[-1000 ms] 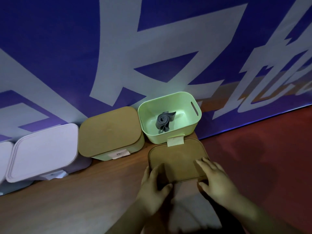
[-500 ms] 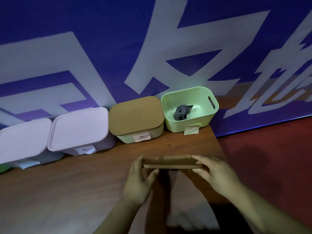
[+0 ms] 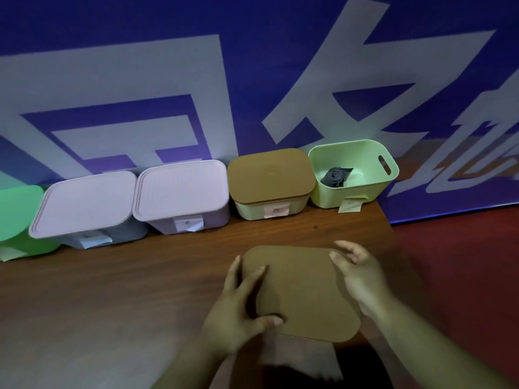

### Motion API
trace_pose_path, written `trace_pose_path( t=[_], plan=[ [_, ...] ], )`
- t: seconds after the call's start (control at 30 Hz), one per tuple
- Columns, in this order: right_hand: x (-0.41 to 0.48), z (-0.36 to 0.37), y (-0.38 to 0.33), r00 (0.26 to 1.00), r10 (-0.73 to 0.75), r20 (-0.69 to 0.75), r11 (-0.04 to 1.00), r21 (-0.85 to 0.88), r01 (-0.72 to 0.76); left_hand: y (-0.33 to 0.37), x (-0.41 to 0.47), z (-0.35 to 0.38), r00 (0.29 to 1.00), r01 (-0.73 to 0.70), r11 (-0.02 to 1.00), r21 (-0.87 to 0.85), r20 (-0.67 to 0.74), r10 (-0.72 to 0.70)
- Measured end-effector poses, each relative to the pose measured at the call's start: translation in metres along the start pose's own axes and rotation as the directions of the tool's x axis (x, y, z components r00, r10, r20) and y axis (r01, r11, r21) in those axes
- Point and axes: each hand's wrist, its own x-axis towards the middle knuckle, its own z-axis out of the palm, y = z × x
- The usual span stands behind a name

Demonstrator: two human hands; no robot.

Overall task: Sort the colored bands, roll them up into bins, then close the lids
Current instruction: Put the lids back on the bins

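Note:
I hold a brown lid [image 3: 304, 290] above the table's near edge, its broad face turned toward me. My left hand [image 3: 238, 310] grips its left edge, thumb on the face. My right hand [image 3: 361, 273] holds the right edge with the thumb over the rim. At the back right stands an open light-green bin [image 3: 355, 189] with a rolled grey band [image 3: 335, 176] inside. Left of it sits a light-green bin closed by a brown lid [image 3: 271, 174].
Two bins with pale lilac lids [image 3: 182, 189] [image 3: 84, 203] and a green lid [image 3: 16, 209] line the back of the wooden table [image 3: 112, 290] against a blue banner. The table's right edge drops to a red floor [image 3: 463, 262]. Paper labels hang off the bins' fronts.
The lid lay flat on the table, was lifted edge-on, and now is tilted with its face toward me. The view has swung left, showing more bins.

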Motion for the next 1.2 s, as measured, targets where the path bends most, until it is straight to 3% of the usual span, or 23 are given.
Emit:
trace_pose_path(
  t=[0.23,0.33,0.47,0.6,0.7,0.9,1.2],
  plan=[
    [-0.010,0.025,-0.006,0.992,0.084,-0.095,0.996,0.005,-0.084,-0.022,-0.013,-0.033,0.979,-0.149,0.979,0.138,0.162,0.126],
    [-0.015,0.031,-0.007,0.990,-0.031,-0.138,0.965,-0.262,-0.006,-0.028,-0.014,-0.035,0.982,-0.144,0.979,0.143,0.143,0.124],
    [-0.036,0.032,-0.012,0.989,-0.142,0.046,0.897,-0.417,0.148,-0.032,-0.010,-0.038,0.985,-0.143,0.979,0.148,0.120,0.125],
    [-0.055,0.019,-0.015,0.952,-0.100,0.288,0.763,-0.592,0.259,-0.027,-0.002,-0.037,0.987,-0.140,0.983,0.119,0.093,0.130],
    [-0.057,0.004,-0.013,0.919,-0.047,0.392,0.696,-0.647,0.312,-0.021,0.007,-0.032,0.987,-0.138,0.979,0.150,0.103,0.124],
    [-0.039,-0.036,-0.013,0.849,0.054,0.525,0.496,-0.752,0.434,0.003,0.033,-0.013,0.984,-0.139,0.968,0.209,0.139,0.111],
    [0.045,-0.134,-0.044,0.822,-0.056,0.567,0.426,-0.730,0.534,0.088,0.120,0.038,0.985,-0.171,0.916,0.362,0.082,0.151]
  ],
)
